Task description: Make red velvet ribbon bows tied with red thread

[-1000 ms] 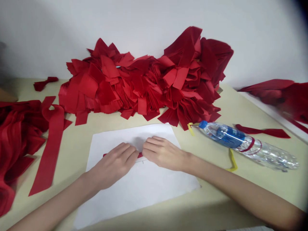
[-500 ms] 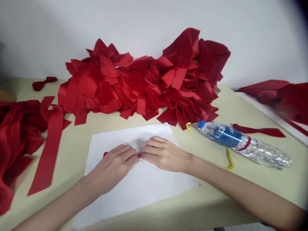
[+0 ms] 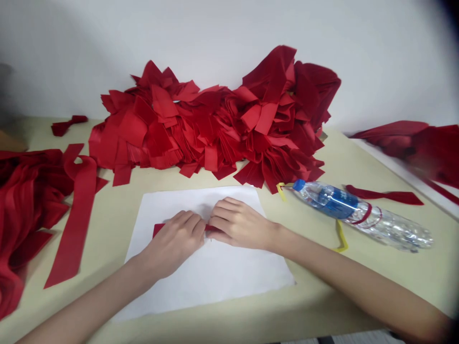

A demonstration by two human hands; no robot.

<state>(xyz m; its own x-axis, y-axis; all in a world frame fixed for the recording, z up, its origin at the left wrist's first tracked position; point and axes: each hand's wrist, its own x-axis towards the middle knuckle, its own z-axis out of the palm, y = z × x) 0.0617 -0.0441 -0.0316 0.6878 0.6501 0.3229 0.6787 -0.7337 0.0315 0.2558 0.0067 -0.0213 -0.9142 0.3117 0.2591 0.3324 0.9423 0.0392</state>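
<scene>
Left hand (image 3: 172,246) and right hand (image 3: 238,224) were both on a narrow red fabric strip (image 3: 158,229), which lay flat and sideways on a white rectangular paper sheet (image 3: 215,282). Only the strip's left end and a small bit between the hands showed; the rest was covered. Fingers on both hands were closed together and curled down, gripping or pressing the strip from above, with the fingertips (image 3: 197,229) of the two hands almost meeting at the middle. The paper sat on a beige tabletop (image 3: 322,296). Behind it was a big long pile of cut red fabric pieces (image 3: 211,124). A loose heap of red fabric (image 3: 28,200) and a long wide red fabric band (image 3: 77,215) lay left of the paper. To the right, a clear plastic water bottle (image 3: 333,203) with a blue label and blue cap lay on its side, a thin yellow strip (image 3: 340,237) under it. Beyond it was a small pinched red fabric piece (image 3: 383,195).
</scene>
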